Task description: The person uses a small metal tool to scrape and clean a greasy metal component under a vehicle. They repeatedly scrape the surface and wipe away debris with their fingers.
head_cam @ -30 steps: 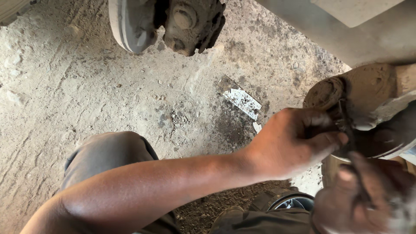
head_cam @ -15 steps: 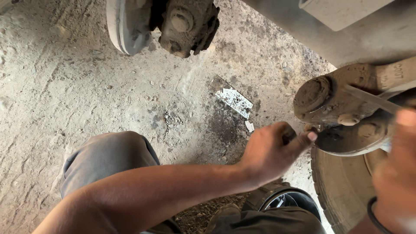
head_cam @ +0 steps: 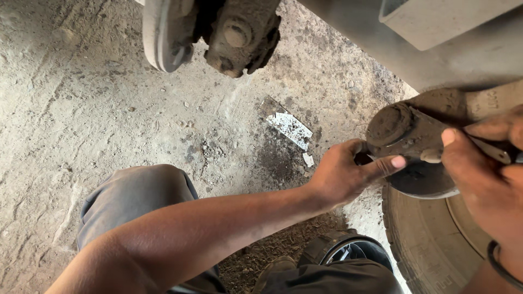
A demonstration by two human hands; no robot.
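A dusty round metal part (head_cam: 400, 128) hangs under a vehicle at the right. My left hand (head_cam: 346, 174) reaches across to it, fingers curled at its lower left edge and thumb stretched along its underside. My right hand (head_cam: 485, 179) comes in from the right. Its fingers close over a flat grey metal tool (head_cam: 487, 148) that lies across the part. A dark band sits on my right wrist. What lies behind the hands on the part is hidden.
A worn tyre (head_cam: 422, 256) lies under the part. A muddy hub with a pale disc (head_cam: 218, 32) hangs at the top, and a grey vehicle beam (head_cam: 436, 38) runs above right. A torn shiny scrap (head_cam: 289, 126) lies on the dirt floor. My knee (head_cam: 136, 198) and shoe (head_cam: 346, 250) are below.
My left hand has slid off the front of the part to its lower left edge. My right hand has risen from the bottom corner onto the tool.
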